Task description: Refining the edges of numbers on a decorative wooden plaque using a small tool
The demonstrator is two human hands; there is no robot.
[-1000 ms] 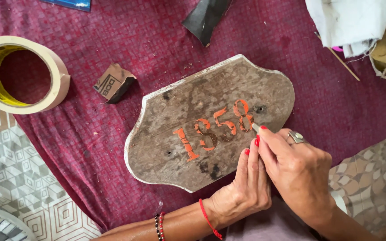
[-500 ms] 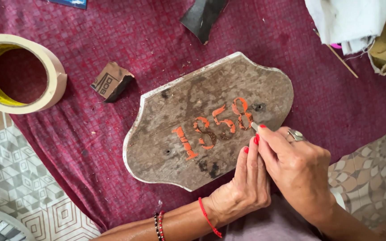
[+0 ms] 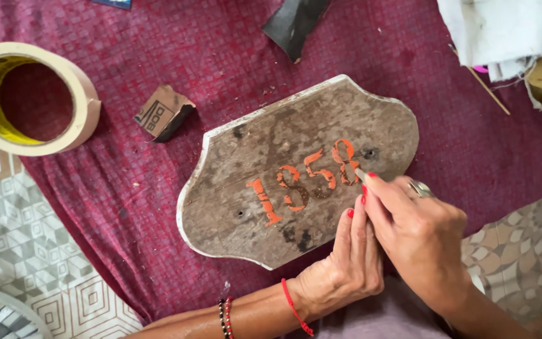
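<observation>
A weathered wooden plaque (image 3: pixel 271 188) with a curved white-edged outline lies on a dark red cloth (image 3: pixel 158 238). Orange painted digits (image 3: pixel 302 182) run across its middle. My right hand (image 3: pixel 421 232), wearing a ring, pinches a thin pale tool (image 3: pixel 360 173) whose tip touches the last digit. My left hand (image 3: pixel 340 270), with red and beaded bracelets at the wrist, lies flat on the plaque's lower right edge, its fingers pressed against the right hand.
A wide roll of masking tape (image 3: pixel 29 97) sits at the left. A folded scrap of sandpaper (image 3: pixel 161 113) lies near the plaque, a dark piece (image 3: pixel 293 22) further back. Crumpled cloths (image 3: pixel 509 37) and a thin stick (image 3: pixel 487 91) lie top right. Patterned tile floor (image 3: pixel 45 263) surrounds the cloth.
Both hands stay at the plaque's lower right, the tool tip shifting only slightly on the last digit. The view has drifted a little.
</observation>
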